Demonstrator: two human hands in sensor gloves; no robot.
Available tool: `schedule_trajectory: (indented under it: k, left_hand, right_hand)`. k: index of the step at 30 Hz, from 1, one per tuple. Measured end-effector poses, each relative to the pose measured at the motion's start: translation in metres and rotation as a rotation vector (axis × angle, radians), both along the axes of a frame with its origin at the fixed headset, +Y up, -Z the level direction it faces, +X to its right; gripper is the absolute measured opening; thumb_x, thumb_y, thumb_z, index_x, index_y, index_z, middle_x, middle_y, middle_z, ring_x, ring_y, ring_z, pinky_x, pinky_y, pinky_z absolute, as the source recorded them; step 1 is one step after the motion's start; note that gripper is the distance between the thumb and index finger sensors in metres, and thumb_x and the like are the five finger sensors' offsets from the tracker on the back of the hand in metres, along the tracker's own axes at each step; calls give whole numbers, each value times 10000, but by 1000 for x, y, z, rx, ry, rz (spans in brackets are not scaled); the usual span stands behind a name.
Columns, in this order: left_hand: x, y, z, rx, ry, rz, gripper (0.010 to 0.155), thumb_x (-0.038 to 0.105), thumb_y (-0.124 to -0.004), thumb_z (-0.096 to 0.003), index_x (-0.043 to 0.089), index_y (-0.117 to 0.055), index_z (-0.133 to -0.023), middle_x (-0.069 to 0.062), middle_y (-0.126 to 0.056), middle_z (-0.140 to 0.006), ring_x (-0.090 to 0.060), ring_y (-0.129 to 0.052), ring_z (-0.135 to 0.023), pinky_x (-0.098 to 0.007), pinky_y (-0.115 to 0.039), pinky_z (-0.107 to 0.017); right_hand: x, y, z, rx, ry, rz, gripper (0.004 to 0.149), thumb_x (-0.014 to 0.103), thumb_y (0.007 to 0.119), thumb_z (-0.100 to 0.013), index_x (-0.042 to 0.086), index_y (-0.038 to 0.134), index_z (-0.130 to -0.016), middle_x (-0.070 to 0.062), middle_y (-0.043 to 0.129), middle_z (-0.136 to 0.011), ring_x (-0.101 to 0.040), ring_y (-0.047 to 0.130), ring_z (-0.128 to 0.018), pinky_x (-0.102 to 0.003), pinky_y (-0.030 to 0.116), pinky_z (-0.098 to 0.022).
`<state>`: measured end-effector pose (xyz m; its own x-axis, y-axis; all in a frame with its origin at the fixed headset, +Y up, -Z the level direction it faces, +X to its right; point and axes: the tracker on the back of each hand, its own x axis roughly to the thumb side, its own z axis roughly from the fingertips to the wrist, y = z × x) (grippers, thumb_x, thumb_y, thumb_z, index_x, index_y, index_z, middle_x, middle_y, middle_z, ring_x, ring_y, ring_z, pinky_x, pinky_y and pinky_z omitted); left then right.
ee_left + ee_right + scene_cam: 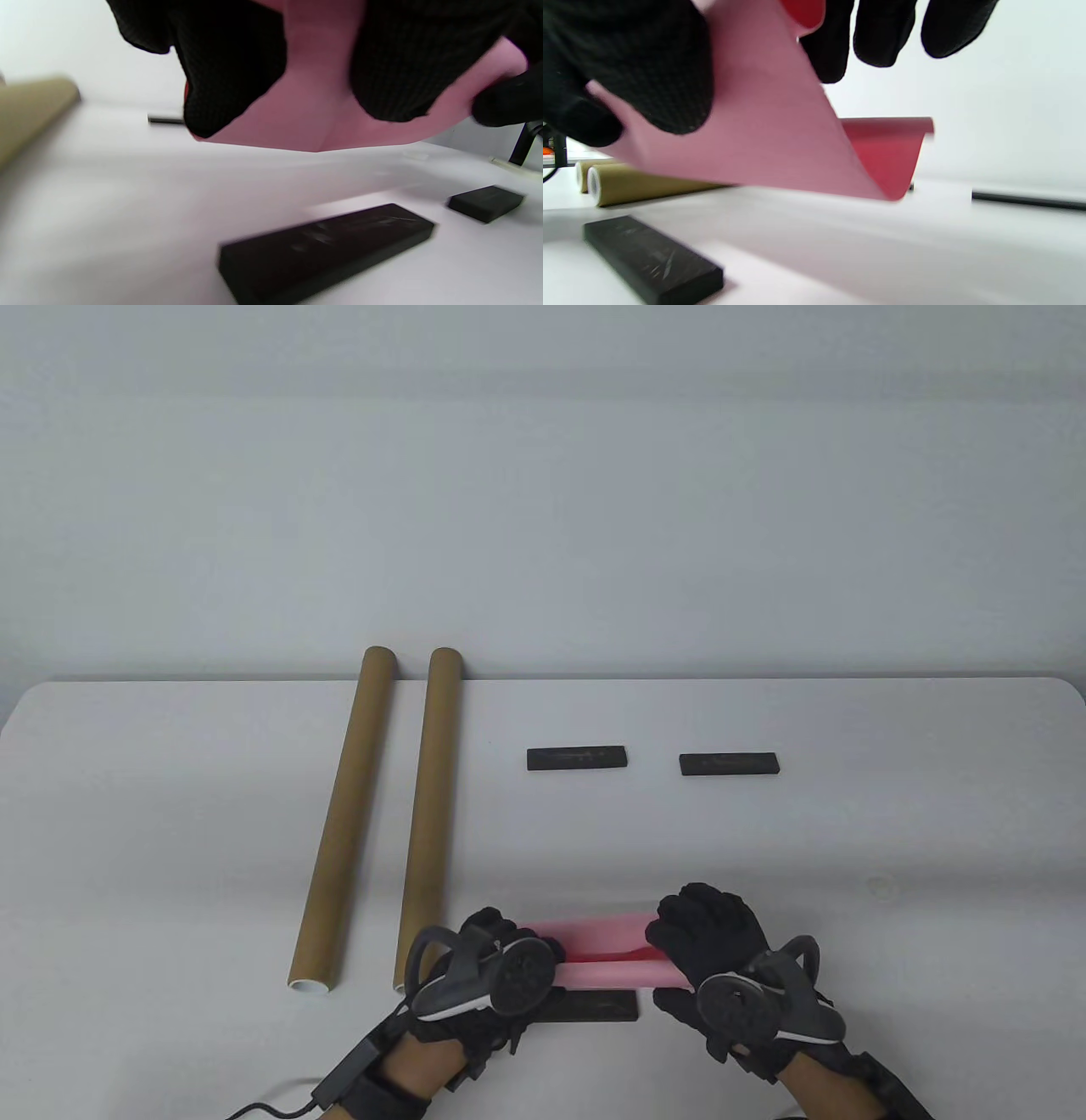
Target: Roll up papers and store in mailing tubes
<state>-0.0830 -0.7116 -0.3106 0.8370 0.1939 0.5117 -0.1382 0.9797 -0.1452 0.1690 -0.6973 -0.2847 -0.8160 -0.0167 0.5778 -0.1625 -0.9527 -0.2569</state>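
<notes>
A pink sheet of paper, red on its inner face, is curled into a loose roll near the table's front edge. My left hand grips its left end and my right hand grips its right end, fingers curled over the top. The paper hangs above the table under my left fingers. In the right wrist view the paper curves down with its red inside showing, held off the table. Two brown mailing tubes lie side by side to the left, open ends toward me.
Two black bar weights lie at mid table. Another black bar lies under the paper by the front edge, with a further small one beside it in the left wrist view. A cable trails at bottom left.
</notes>
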Motion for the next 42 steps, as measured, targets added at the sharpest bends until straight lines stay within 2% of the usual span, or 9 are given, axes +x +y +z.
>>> schedule_trajectory:
  k: [4, 12, 19, 22, 25, 29, 33, 37, 42]
  left_hand:
    - [-3, 1, -1, -28, 16, 3, 473, 590, -893, -345, 350, -895, -753, 117, -1027, -544, -118, -1077, -532, -494, -696, -694]
    - [11, 9, 18, 399, -53, -242, 740, 599, -910, -323, 310, -680, -964, 55, -889, -853, -200, -949, -819, -541, -623, -719]
    - [2, 8, 7, 184, 31, -66, 523, 632, -864, -332, 342, -880, -767, 117, -1023, -543, -116, -1075, -529, -509, -681, -704]
    - [-2, 5, 2, 70, 44, -14, 506, 646, -847, -333, 329, -919, -721, 109, -1037, -480, -119, -1088, -469, -509, -692, -702]
    - [-1, 3, 4, 95, 34, -57, 550, 667, -833, -328, 334, -896, -761, 109, -1032, -541, -125, -1083, -528, -514, -680, -712]
    - [8, 6, 15, 318, -35, -180, 752, 646, -872, -323, 309, -682, -969, 39, -879, -874, -222, -936, -836, -552, -607, -729]
    - [11, 10, 19, 391, -29, -203, 664, 593, -897, -336, 319, -727, -917, 81, -922, -759, -166, -983, -739, -535, -635, -720]
    - [6, 9, 11, 279, -1, -119, 524, 618, -868, -339, 334, -868, -780, 118, -1012, -552, -111, -1074, -538, -506, -688, -705]
    - [1, 2, 6, 174, 6, -85, 548, 664, -812, -337, 328, -897, -761, 115, -1034, -527, -113, -1090, -512, -506, -695, -706]
  right_hand:
    - [-1, 2, -1, -8, -9, -11, 467, 468, 913, -441, 207, 894, -828, -97, 852, -951, -437, 810, -942, -688, 657, -682]
    - [7, -1, -10, -179, -9, -94, 533, 595, 840, -432, 140, 995, -663, -116, 988, -768, -442, 942, -786, -698, 703, -624]
    - [4, 3, -3, -64, 9, -13, 709, 533, 950, -388, 146, 781, -958, -149, 731, -1047, -501, 721, -979, -718, 614, -682]
    - [3, 5, 0, 5, -1, 23, 595, 435, 972, -403, 179, 824, -919, -123, 781, -1017, -477, 754, -973, -717, 620, -684]
    - [4, 6, -1, -19, -10, -29, 464, 426, 944, -426, 191, 897, -823, -106, 857, -946, -448, 819, -930, -711, 639, -672]
    - [8, 5, -5, -94, -3, -50, 485, 562, 875, -427, 172, 980, -696, -99, 965, -819, -429, 924, -828, -709, 676, -643]
    - [9, 3, -8, -166, 6, -62, 561, 632, 828, -416, 157, 1006, -654, -108, 990, -783, -436, 944, -797, -713, 684, -629]
    - [9, 6, -4, -91, 11, -44, 680, 577, 907, -401, 148, 821, -922, -151, 773, -1018, -502, 756, -955, -725, 618, -670]
    - [8, 9, 0, -31, 10, -73, 532, 472, 909, -438, 194, 850, -887, -118, 818, -986, -467, 783, -954, -710, 626, -681]
